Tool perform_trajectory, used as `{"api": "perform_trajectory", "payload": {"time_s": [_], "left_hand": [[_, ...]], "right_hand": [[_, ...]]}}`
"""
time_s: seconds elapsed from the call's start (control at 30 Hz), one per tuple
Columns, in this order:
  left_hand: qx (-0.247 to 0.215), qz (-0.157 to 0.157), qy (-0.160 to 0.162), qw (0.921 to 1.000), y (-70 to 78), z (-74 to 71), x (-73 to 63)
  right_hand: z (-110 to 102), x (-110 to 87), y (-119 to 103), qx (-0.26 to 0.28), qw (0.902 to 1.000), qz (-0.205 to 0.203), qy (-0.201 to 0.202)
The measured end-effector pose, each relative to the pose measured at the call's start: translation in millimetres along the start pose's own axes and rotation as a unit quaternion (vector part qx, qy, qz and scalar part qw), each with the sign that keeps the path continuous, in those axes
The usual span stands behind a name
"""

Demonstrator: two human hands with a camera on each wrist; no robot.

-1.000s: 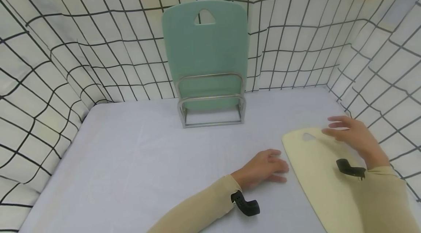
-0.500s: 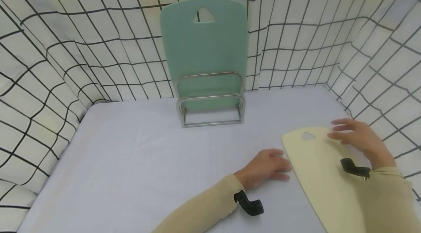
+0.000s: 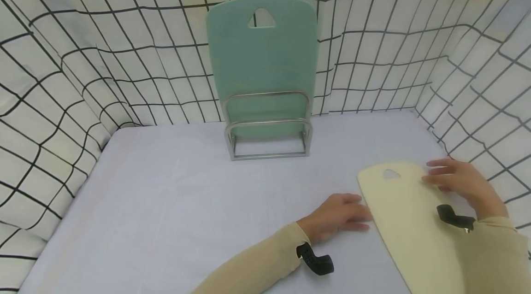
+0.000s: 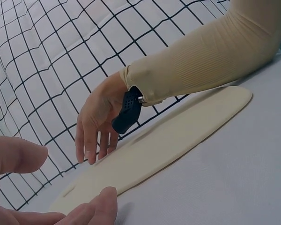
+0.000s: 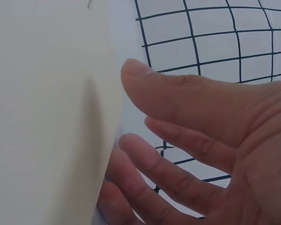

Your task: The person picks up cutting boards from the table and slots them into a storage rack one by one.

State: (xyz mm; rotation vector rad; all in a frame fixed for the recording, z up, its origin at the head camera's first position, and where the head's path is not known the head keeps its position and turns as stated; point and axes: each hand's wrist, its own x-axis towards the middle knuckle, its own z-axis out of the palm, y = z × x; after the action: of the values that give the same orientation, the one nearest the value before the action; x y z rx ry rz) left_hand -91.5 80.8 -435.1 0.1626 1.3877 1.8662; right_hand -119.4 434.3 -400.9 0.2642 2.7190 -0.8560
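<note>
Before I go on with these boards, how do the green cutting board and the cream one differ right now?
The green cutting board stands upright behind the bars of the metal rack; the cream cutting board lies flat on the white surface. The cream cutting board has the left hand and right hand at its long edges; the green cutting board has no hand near it. Both have rounded corners and a cutout near one end.

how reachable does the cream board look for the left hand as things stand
Likely yes: the left hand is right at the near side of the cream board, open toward it, and nothing shows in between.
</note>
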Motion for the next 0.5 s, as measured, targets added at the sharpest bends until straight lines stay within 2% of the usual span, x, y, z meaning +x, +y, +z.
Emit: {"api": "perform_trajectory", "payload": {"time_s": [0.23,0.37,0.5], "left_hand": [[-0.006,-0.002,-0.011,0.9999,-2.3,-3.9,2.7],[-0.008,-0.005,-0.008,0.9999,-3.5,-5.2,4.3],[-0.004,-0.004,-0.001,1.0,-4.0,-5.5,4.4]], "right_hand": [[-3.0,-0.1,4.7,-0.012,0.9998,0.016,-0.004],[-5.6,-2.6,7.2,-0.015,0.9991,0.034,-0.019],[-4.5,-2.8,7.2,-0.017,0.999,0.035,-0.023]]}}
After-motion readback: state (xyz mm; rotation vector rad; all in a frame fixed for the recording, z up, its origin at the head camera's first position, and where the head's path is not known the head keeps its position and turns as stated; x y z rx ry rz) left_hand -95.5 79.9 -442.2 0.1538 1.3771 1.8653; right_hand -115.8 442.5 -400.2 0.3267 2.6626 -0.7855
